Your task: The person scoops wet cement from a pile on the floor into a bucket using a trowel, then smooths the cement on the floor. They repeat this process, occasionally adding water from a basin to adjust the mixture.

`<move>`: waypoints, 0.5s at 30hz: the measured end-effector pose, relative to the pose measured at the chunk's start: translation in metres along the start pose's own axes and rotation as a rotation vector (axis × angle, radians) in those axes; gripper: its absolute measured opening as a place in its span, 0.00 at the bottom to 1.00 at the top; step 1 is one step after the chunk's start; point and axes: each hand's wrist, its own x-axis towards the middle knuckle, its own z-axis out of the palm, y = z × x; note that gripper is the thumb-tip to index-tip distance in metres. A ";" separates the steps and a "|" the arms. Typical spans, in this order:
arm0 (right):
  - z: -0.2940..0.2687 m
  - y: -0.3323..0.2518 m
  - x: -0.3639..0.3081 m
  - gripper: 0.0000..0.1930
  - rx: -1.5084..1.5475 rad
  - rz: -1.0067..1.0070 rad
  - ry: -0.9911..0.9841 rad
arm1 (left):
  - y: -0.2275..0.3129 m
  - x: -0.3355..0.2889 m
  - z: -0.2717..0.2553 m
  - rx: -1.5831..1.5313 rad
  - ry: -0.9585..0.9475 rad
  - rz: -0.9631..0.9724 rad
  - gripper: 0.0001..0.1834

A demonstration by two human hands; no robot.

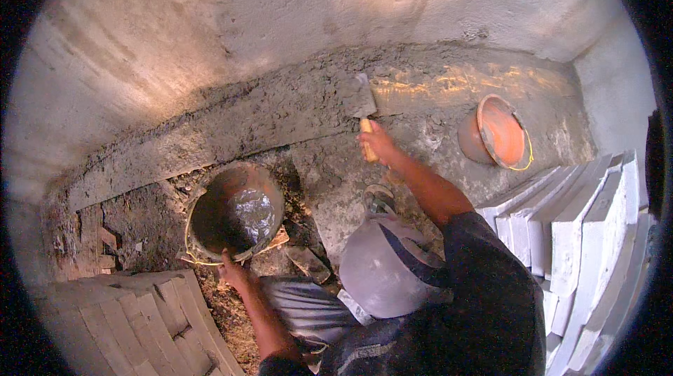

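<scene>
My right hand (380,143) is closed round the wooden handle of a trowel (363,99). Its flat metal blade points away from me and lies against a band of rough grey mortar (280,106) along the foot of the wall. At the left, a mortar-caked bucket (203,218) leans toward me with wet grey mix (252,213) inside. My left hand (235,272) grips its near rim, with the thumb over the edge and the other fingers partly hidden.
An orange bucket (506,134) with a yellow handle stands tilted at the right. White slabs (585,225) are stacked at the lower right, grey blocks (140,323) at the lower left. A pale wall (280,8) rises behind the mortar. Rubble (305,262) lies near the left bucket.
</scene>
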 end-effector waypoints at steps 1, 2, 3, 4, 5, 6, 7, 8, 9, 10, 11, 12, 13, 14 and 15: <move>0.013 -0.007 -0.011 0.22 -0.087 0.005 -0.061 | -0.002 0.002 -0.001 0.052 0.000 0.015 0.27; 0.029 -0.013 -0.022 0.26 -0.177 0.010 -0.122 | -0.003 0.003 -0.002 0.103 0.002 0.029 0.26; 0.046 -0.017 -0.035 0.27 -0.312 -0.056 -0.167 | -0.002 0.001 0.000 0.119 -0.025 0.057 0.25; 0.064 -0.023 -0.048 0.28 -0.450 -0.121 -0.214 | 0.001 -0.003 0.001 0.133 -0.048 0.085 0.24; 0.091 -0.040 -0.066 0.30 -0.620 -0.200 -0.348 | 0.006 -0.005 -0.002 0.104 -0.049 0.090 0.23; 0.101 -0.044 -0.075 0.31 -0.734 -0.330 -0.416 | 0.009 -0.009 0.000 0.073 -0.063 0.088 0.23; 0.110 -0.048 -0.084 0.32 -0.839 -0.469 -0.465 | 0.011 -0.012 0.005 0.000 -0.072 0.053 0.22; 0.111 -0.036 -0.079 0.32 -0.877 -0.662 -0.460 | 0.013 -0.014 0.010 -0.073 -0.078 0.020 0.22; 0.111 -0.032 -0.079 0.31 -0.843 -0.624 -0.377 | 0.013 -0.018 0.013 -0.173 -0.108 0.028 0.22; 0.114 -0.029 -0.078 0.31 -0.799 -0.594 -0.301 | 0.011 -0.015 0.006 -0.068 -0.131 0.078 0.22; 0.112 -0.029 -0.077 0.29 -0.691 -0.324 -0.175 | 0.008 -0.008 -0.005 0.038 -0.142 0.133 0.23; 0.110 -0.029 -0.076 0.28 -0.550 -0.074 -0.024 | 0.004 0.000 -0.011 0.061 -0.113 0.139 0.22; 0.086 -0.027 -0.068 0.26 -0.363 0.015 0.010 | -0.002 0.006 -0.012 0.077 -0.098 0.134 0.22; 0.056 -0.016 -0.056 0.24 -0.204 0.034 0.010 | -0.007 0.013 -0.016 0.098 -0.074 0.134 0.22; 0.025 -0.005 -0.046 0.22 -0.132 0.021 0.054 | -0.009 0.009 -0.013 0.084 -0.088 0.127 0.22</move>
